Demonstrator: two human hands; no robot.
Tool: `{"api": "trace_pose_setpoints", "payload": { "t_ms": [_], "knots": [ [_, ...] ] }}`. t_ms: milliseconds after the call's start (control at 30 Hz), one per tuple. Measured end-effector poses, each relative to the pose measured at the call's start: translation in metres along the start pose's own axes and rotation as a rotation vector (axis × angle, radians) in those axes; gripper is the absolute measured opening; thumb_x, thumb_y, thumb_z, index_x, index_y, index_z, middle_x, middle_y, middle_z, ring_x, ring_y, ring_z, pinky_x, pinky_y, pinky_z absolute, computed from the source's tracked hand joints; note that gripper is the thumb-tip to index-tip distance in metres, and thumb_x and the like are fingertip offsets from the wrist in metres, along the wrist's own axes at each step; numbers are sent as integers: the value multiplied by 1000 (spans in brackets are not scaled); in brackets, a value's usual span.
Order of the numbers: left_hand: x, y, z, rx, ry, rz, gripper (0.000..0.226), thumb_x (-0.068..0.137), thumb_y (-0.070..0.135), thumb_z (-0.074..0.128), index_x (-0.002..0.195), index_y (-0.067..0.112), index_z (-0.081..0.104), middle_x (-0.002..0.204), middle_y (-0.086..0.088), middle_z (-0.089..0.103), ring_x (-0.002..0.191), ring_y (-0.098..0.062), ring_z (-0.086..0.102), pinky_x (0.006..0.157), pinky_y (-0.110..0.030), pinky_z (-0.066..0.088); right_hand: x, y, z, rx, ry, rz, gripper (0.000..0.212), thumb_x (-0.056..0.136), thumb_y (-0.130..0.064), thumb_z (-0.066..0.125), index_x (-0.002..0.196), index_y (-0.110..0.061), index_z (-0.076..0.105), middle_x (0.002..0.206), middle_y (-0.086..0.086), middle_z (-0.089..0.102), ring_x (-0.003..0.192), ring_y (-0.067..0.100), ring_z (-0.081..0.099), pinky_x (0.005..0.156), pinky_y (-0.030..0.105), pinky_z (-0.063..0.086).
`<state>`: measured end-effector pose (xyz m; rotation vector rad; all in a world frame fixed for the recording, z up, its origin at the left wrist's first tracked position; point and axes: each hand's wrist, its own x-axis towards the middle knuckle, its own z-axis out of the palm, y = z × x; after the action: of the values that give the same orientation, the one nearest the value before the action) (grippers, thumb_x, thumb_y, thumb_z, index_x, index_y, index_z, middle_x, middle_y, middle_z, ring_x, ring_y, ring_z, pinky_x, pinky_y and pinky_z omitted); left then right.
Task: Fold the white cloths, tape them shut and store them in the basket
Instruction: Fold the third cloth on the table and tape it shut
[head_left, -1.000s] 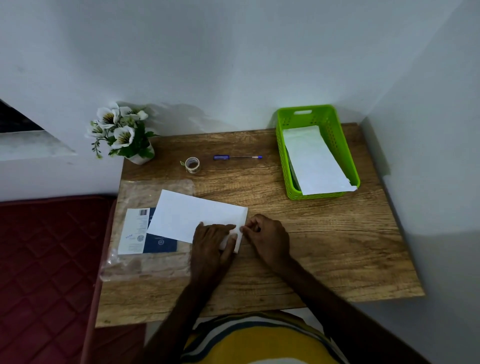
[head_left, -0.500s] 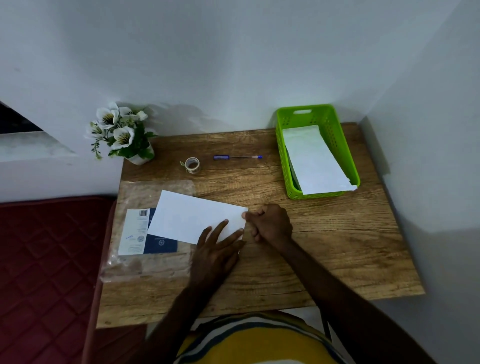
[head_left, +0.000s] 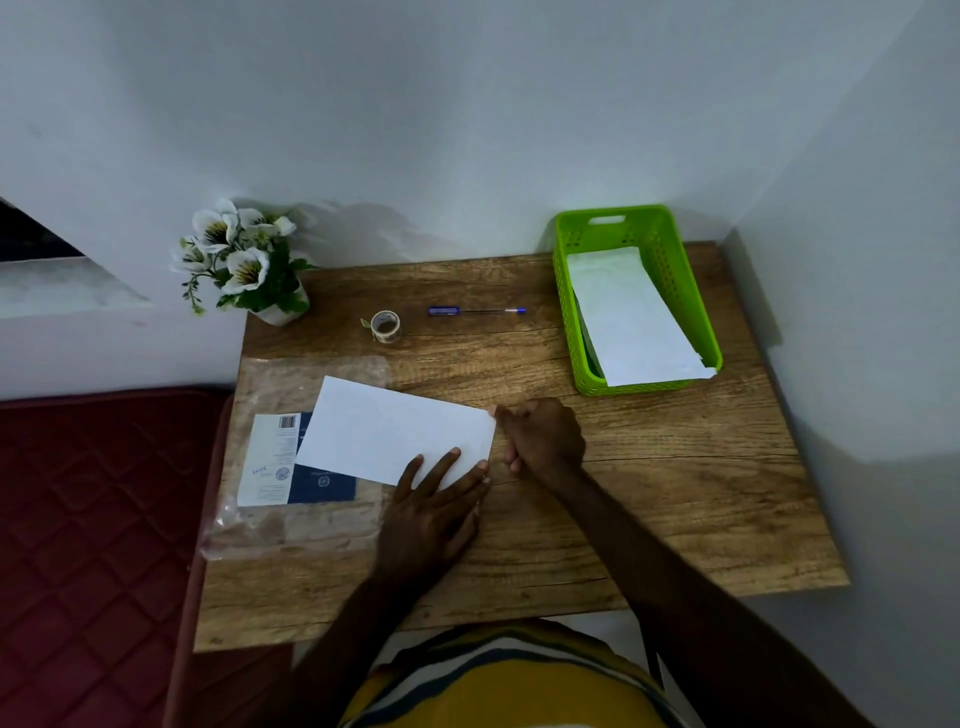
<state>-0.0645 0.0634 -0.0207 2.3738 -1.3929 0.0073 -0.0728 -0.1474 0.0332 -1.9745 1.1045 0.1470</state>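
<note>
A folded white cloth (head_left: 384, 431) lies flat on the wooden table (head_left: 649, 493), left of centre. My left hand (head_left: 434, 506) presses its near right corner with straight, spread fingers. My right hand (head_left: 543, 434) is curled at the cloth's right edge, fingertips touching the far right corner; what they pinch is too small to tell. A small tape roll (head_left: 385, 326) stands behind the cloth. The green basket (head_left: 675, 260) at the back right holds other white folded cloths (head_left: 631, 317).
A clear plastic packet with a blue and white card (head_left: 291, 462) lies under the cloth's left end. A blue pen (head_left: 475, 311) lies beside the tape. A flower pot (head_left: 249, 265) stands at the back left corner. Walls close in behind and right.
My left hand slid back toward me and spread its fingers on the cloth's near corner. My right hand moved up along the right edge to the far corner.
</note>
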Motion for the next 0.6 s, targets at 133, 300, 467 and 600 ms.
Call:
{"api": "trace_pose_setpoints", "payload": {
  "t_ms": [133, 300, 467, 600],
  "knots": [
    [0, -1, 0, -9, 3, -9, 41, 105, 39, 49, 144, 27, 59, 156, 10, 48, 154, -19, 32, 119, -60, 31, 1, 9, -11, 180, -211, -54, 32, 86, -40, 79, 70, -18, 63, 59, 6, 73, 51, 25, 72, 64, 36, 58],
    [-1, -1, 0, -44, -29, -35, 43, 105, 41, 51, 146, 30, 57, 158, 10, 46, 156, -16, 27, 121, -59, 28, -2, 7, -7, 98, -120, -46, 36, 88, -46, 74, 74, -14, 66, 54, 2, 71, 46, 19, 70, 70, 38, 63],
    [-3, -1, 0, -27, -47, -32, 43, 107, 43, 45, 147, 30, 55, 159, 10, 44, 156, -17, 26, 121, -59, 28, 2, 0, -5, 81, -123, 23, 42, 89, -53, 69, 71, -14, 70, 53, 2, 70, 47, 17, 70, 81, 41, 62],
    [-4, 0, 0, -17, -49, -22, 43, 107, 41, 46, 147, 29, 56, 160, 10, 43, 157, -17, 25, 121, -60, 27, 4, -2, -5, 60, -124, 15, 46, 93, -53, 65, 69, -14, 69, 52, 2, 70, 45, 17, 69, 81, 41, 62]
  ]
}}
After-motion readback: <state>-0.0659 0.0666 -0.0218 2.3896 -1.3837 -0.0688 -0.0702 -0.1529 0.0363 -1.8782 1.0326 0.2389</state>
